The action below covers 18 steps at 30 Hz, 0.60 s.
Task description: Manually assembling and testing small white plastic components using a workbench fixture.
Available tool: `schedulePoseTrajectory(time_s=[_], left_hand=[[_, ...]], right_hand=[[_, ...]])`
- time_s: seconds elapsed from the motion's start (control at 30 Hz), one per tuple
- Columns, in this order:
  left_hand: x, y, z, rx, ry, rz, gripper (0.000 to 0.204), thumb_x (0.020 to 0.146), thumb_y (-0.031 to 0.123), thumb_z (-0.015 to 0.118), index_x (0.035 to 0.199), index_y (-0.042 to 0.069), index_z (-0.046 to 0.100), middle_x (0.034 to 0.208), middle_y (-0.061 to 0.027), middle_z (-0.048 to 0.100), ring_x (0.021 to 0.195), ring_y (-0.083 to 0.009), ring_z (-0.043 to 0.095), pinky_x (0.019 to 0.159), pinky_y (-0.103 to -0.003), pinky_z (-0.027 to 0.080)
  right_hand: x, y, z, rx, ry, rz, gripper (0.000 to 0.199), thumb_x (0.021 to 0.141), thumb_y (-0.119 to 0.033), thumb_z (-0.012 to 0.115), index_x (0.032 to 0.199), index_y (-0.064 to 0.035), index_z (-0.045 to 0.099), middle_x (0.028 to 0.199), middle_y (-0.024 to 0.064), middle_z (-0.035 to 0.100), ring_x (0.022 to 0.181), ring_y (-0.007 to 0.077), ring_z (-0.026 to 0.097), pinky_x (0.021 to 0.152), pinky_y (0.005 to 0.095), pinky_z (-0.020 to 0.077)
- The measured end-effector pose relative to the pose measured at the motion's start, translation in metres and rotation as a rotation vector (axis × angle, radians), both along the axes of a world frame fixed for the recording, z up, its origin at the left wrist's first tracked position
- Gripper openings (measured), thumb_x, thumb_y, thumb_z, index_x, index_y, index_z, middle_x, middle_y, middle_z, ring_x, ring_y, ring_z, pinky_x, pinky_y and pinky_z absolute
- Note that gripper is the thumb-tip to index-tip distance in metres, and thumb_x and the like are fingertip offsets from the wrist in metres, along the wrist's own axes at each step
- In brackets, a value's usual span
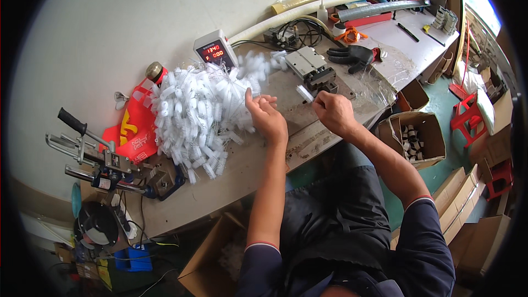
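A big heap of small white bristle brushes (192,113) with thin wire ends covers the left part of the workbench (242,173). At its right edge is my left hand (268,121), thumb raised and fingers apart, with nothing visible in it. My right hand (335,113) is closed round one end of a single white brush (304,93), which sticks out to the left of the fingers. Just beyond that hand stands a small metal machine (311,69) with a block-shaped top and dark jaws at its front. The fingertips of my right hand are partly hidden.
A digital counter box (216,49) stands behind the heap. A hand-lever press (118,159) is at the bench's left end, beside a red bag (129,132). A black glove (355,56) lies right of the machine. Cardboard boxes (432,140) and a red stool (467,118) stand on the floor.
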<state>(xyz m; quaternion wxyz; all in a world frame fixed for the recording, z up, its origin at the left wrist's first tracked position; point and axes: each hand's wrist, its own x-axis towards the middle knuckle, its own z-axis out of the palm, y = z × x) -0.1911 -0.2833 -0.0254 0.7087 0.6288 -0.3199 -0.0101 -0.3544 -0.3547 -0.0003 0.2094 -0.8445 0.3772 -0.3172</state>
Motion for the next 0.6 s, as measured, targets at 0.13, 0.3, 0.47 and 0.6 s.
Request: schedulePoseTrajectory(time_s=[0.13,0.3,0.47,0.6], left_hand=[[0.001,-0.007,-0.006,-0.008,0.025,-0.034,0.039,0.105,-0.003,0.040,0.143,-0.001,0.035,0.108,-0.0135,0.062,0.092,-0.0223,0.071,0.084,-0.033,0.058],[-0.008,-0.010,-0.005,-0.030,-0.011,-0.007,0.042,0.102,-0.008,0.042,0.142,-0.002,0.036,0.107,-0.0136,0.061,0.093,-0.0225,0.071,0.086,-0.034,0.058],[-0.004,-0.011,-0.008,0.049,-0.007,-0.041,0.036,0.102,-0.006,0.042,0.138,-0.001,0.042,0.104,-0.0119,0.062,0.090,-0.0191,0.069,0.081,-0.032,0.058],[-0.002,-0.012,-0.011,0.042,-0.004,-0.052,0.035,0.102,-0.005,0.042,0.137,0.001,0.042,0.103,-0.0108,0.062,0.088,-0.0181,0.069,0.078,-0.031,0.058]], right_hand=[[-0.038,-0.007,-0.025,-0.023,-0.025,-0.067,0.017,0.084,-0.021,0.066,0.079,-0.0046,0.066,0.076,0.0194,0.069,0.073,0.0408,0.068,0.069,0.0506,0.0539],[-0.041,-0.024,-0.037,-0.063,-0.020,-0.115,0.017,0.081,-0.021,0.065,0.077,-0.0040,0.066,0.074,0.0201,0.068,0.073,0.0407,0.068,0.070,0.0503,0.0540],[-0.031,-0.033,-0.047,-0.058,-0.018,-0.128,0.019,0.082,-0.023,0.065,0.077,-0.0038,0.067,0.075,0.0205,0.069,0.075,0.0408,0.069,0.071,0.0506,0.0543],[-0.026,-0.033,-0.045,-0.028,-0.030,-0.152,0.020,0.082,-0.023,0.065,0.078,-0.0037,0.067,0.076,0.0209,0.069,0.076,0.0413,0.069,0.072,0.0507,0.0544]])
